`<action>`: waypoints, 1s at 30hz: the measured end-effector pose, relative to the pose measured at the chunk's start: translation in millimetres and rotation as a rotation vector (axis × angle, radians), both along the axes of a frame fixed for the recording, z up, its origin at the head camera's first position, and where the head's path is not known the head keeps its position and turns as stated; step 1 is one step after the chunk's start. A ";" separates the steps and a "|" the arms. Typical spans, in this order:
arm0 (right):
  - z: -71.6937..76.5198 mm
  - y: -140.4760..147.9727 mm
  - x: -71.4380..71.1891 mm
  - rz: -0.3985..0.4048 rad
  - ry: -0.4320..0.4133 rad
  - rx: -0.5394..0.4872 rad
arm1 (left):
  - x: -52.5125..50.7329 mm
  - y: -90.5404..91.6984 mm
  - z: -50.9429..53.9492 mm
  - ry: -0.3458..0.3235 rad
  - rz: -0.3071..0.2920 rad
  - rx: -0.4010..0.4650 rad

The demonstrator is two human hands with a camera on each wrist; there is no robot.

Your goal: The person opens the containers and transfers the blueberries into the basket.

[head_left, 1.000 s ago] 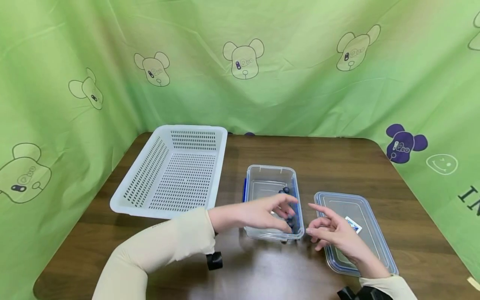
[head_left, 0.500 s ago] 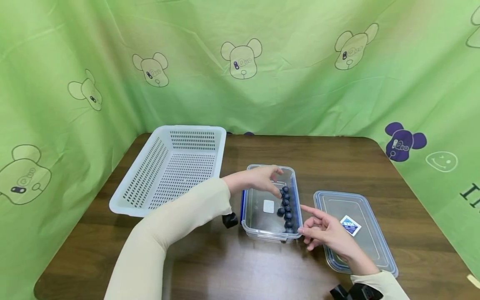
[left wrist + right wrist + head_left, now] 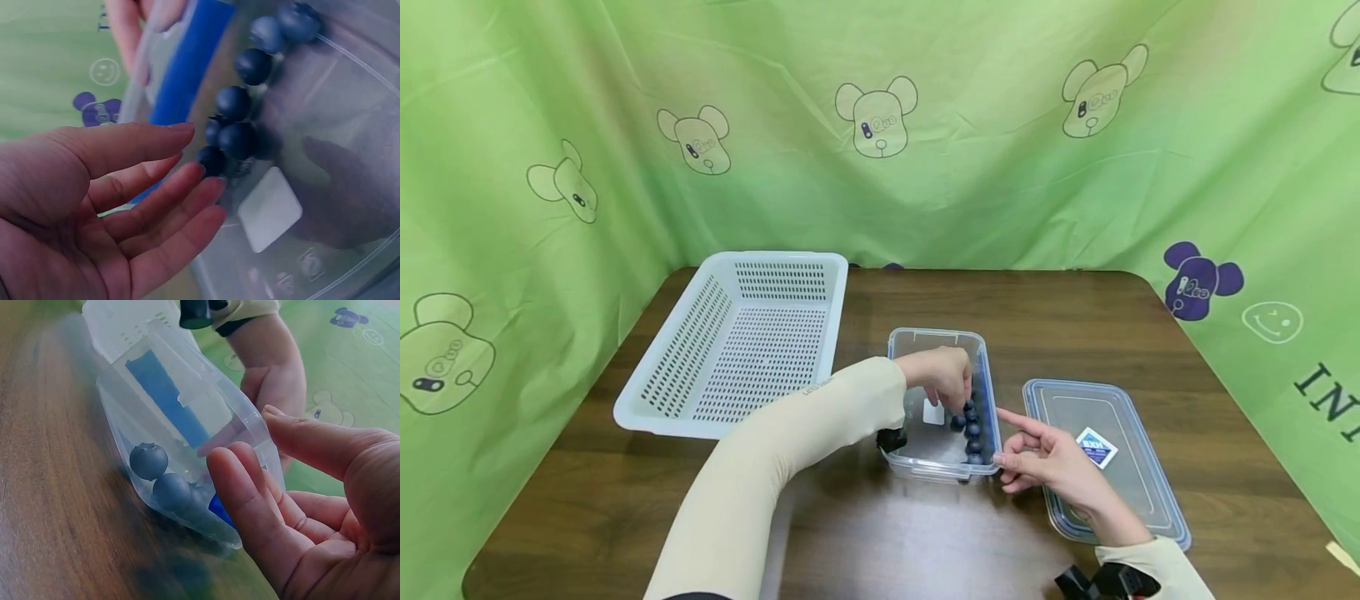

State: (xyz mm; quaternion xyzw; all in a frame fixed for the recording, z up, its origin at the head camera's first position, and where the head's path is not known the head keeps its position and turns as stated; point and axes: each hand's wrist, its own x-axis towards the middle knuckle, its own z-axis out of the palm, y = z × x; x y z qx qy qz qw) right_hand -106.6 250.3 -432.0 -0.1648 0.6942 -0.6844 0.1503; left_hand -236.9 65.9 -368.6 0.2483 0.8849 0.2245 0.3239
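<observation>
A clear plastic box (image 3: 922, 340) with a blue clip on its side holds several blueberries (image 3: 973, 430), lined up along its right wall. My left hand (image 3: 946, 377) reaches down into the box, fingers pointing at the row. In the left wrist view, a gap shows between thumb and fingertips, close to a blueberry (image 3: 211, 160), with nothing pinched. My right hand (image 3: 1048, 458) touches the box's right side with index fingertip and thumb tip; its other fingers are bent. Two blueberries (image 3: 150, 461) show clearly through the box wall in the right wrist view.
A white slotted basket (image 3: 658, 421) stands on the left of the wooden table (image 3: 1037, 312). On the right lies the clear lid (image 3: 1131, 450) with a blue rim and a label, partly under my right hand. A green printed curtain (image 3: 970, 192) surrounds the table.
My left hand has swung back from the berries' near end, then dipped into the box with fingers pointing down. My right hand has shifted left onto the box's side.
</observation>
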 end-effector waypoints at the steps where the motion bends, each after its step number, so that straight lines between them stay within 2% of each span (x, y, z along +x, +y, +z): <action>1: -0.1 -0.1 0.0 0.000 -0.002 -0.001 | 0.5 0.9 -2.7 -0.005 0.007 -0.009; 5: -0.4 -0.8 0.2 0.000 -0.007 -0.006 | 3.2 2.4 -11.0 -0.042 0.035 -0.007; 11: -0.3 -0.4 -0.2 -0.001 -0.012 -0.020 | 5.1 0.2 -16.4 -0.058 0.078 0.023; 20: 1.0 0.4 0.3 0.003 -0.003 -0.035 | 2.4 -0.1 -16.1 -0.044 0.063 0.030; 24: 1.4 0.3 0.6 -0.001 -0.006 -0.032 | -2.8 -0.6 -2.9 -0.041 0.037 0.055; 30: 1.0 0.6 0.8 -0.001 -0.013 -0.029 | -19.3 -13.4 35.1 -0.058 0.029 0.200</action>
